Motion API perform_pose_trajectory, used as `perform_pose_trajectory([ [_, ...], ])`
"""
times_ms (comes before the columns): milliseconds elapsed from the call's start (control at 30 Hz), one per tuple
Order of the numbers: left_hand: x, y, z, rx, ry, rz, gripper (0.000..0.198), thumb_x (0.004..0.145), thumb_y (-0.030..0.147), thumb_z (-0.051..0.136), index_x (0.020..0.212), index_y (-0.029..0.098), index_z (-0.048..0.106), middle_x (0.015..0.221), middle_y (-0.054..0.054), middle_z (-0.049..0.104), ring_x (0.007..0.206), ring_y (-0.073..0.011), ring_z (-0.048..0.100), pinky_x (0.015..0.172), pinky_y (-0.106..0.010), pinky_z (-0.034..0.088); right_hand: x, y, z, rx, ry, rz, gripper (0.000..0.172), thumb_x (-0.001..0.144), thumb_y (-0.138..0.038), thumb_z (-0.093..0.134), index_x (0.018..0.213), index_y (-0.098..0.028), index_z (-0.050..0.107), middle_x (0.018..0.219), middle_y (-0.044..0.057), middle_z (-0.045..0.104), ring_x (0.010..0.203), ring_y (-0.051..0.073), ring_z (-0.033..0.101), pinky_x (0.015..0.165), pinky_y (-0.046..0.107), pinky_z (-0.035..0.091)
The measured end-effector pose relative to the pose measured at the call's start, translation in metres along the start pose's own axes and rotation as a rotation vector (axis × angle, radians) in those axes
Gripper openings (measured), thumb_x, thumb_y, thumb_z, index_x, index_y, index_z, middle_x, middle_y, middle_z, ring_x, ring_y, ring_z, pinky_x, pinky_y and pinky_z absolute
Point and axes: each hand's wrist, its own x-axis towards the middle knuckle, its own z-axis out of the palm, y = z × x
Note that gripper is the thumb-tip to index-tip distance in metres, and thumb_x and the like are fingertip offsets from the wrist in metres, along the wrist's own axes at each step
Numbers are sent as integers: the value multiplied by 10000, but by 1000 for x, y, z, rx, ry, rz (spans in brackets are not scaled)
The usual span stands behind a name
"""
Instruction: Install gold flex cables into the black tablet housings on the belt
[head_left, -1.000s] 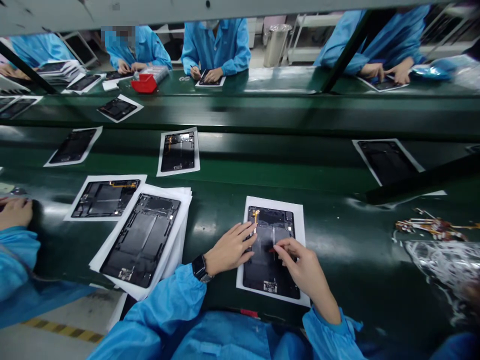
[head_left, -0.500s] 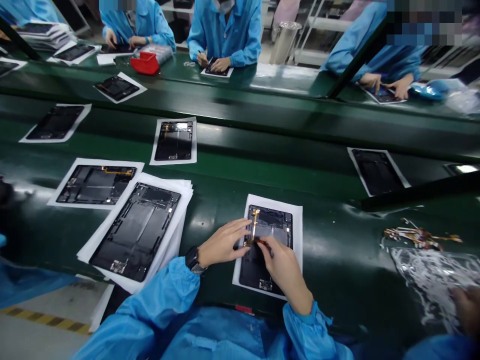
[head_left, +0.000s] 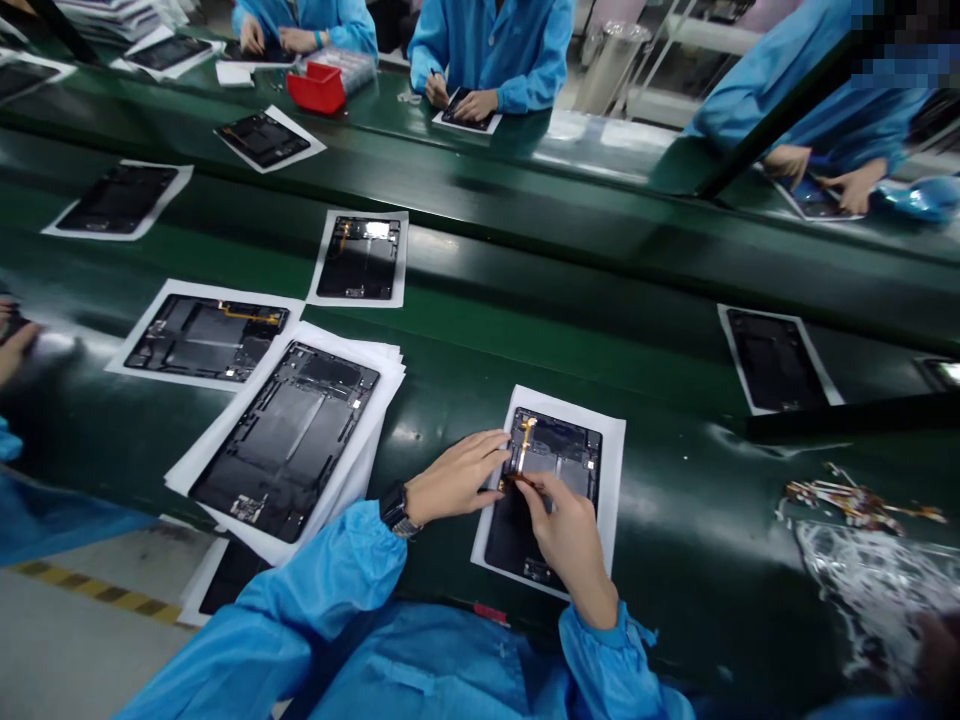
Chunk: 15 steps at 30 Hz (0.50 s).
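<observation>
Left hand [head_left: 457, 478] open and relaxed, fingertips just on the left edge of a dark tablet rear housing [head_left: 559, 455], flat on a white sheet [head_left: 611, 500] on the green conveyor belt [head_left: 675, 510], right in front. Right hand [head_left: 566, 535] pinching the lower end of an orange flex cable [head_left: 523, 447] against the housing. Farther left, a stack of sheets [head_left: 379, 385] beneath another housing [head_left: 289, 440]; far right, loose flex cables [head_left: 855, 503] beside a crinkled plastic bag [head_left: 874, 590].
</observation>
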Motion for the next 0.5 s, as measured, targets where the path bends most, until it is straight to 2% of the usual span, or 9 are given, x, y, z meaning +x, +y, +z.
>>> perform_pose_trajectory([
  [67, 0, 0, 0, 2, -8, 0, 566, 832, 252, 716, 1315, 145, 440, 1458, -180, 435, 1412, -295, 360, 1157, -452, 372, -3, 1, 0, 90, 62, 25, 177, 971, -321, 502, 996, -221, 646, 958, 44, 741, 856, 207, 713, 752, 285, 531],
  [167, 0, -1, 0, 3, -14, 0, 558, 834, 247, 711, 1314, 155, 441, 1464, -175, 428, 1408, -304, 368, 1154, -462, 374, -6, 0, 3, 124, 86, 11, 174, 970, -306, 508, 1012, -224, 656, 966, 40, 743, 855, 204, 716, 757, 288, 539],
  [500, 1, -2, 0, 12, -28, -10, 555, 834, 252, 721, 1306, 136, 454, 1453, -176, 440, 1408, -298, 362, 1167, -441, 356, -4, 1, 3, 18, 5, -10, 190, 978, -305, 496, 1013, -208, 656, 943, 48, 740, 805, 210, 709, 713, 283, 512],
])
